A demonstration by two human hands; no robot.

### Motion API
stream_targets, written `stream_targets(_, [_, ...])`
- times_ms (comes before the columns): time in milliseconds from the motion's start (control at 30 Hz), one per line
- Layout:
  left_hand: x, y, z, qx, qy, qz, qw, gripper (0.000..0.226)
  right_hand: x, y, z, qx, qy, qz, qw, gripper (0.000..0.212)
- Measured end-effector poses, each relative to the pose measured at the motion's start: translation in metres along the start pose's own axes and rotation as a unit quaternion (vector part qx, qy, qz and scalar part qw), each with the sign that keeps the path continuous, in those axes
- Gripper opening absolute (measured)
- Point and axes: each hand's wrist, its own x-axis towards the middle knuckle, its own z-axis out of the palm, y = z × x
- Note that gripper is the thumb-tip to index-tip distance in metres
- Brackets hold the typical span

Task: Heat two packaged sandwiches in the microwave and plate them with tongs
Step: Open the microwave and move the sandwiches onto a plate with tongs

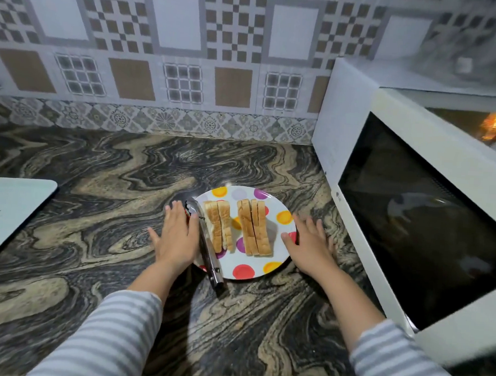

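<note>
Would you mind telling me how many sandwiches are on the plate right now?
2. One sandwich lies on the plate's left half beside the tongs; the other sandwich lies on its right half. None seems hidden.

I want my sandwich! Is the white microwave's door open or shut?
Shut: the white microwave's dark glass door sits flush in its white frame, with no gap showing.

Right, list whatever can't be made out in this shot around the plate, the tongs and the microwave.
All in the head view:
- Microwave: the dark door glass hides its inside; the right edge cuts off its right side.
- Tongs: the left hand covers part of the tip end.
- Sandwiches: only bread edges show; any filling is hidden.
- Plate: both hands cover its side rims; the right hand may touch it, unclear.
- White object on the left: cut off by the frame edge.
</note>
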Motion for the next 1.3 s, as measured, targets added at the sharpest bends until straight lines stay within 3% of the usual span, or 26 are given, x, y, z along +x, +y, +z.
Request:
stream_targets(200, [0.015, 0.065, -0.019, 0.006, 0.069, 0.144, 0.987, 0.061, -0.057, -0.011, -0.059, -0.060, 0.106, 0.006, 0.993, 0.068])
stream_targets(300, [0.018, 0.121, -0.023, -0.015, 0.066, 0.233, 0.970, 0.060, -0.088, -0.025, -0.095, -0.091, 0.181, 0.006, 0.979, 0.068])
stream_targets(533, [-0.016, 0.245, -0.019, -0.073, -0.014, 0.430, 0.900, 0.059, -0.142, -0.054, -0.164, -0.269, 0.360, 0.047, 0.892, 0.064])
stream_targets(700, [-0.046, 0.299, -0.011, -0.119, -0.055, 0.497, 0.858, 0.057, -0.157, -0.047, -0.194, -0.364, 0.342, 0.215, 0.839, 0.077])
stream_targets(800, [-0.058, 0.315, -0.005, -0.138, -0.048, 0.517, 0.844, 0.060, -0.166, -0.027, -0.205, -0.355, 0.338, 0.268, 0.830, 0.086])
stream_targets(1133, [-0.076, 0.370, 0.031, -0.061, 0.061, 0.548, 0.832, 0.069, -0.162, 0.077, -0.245, -0.282, 0.323, 0.251, 0.868, 0.078])
stream_targets(1300, [-0.086, 0.405, 0.065, -0.048, 0.121, 0.506, 0.853, 0.070, -0.134, 0.142, -0.282, -0.270, 0.307, 0.199, 0.890, 0.080])
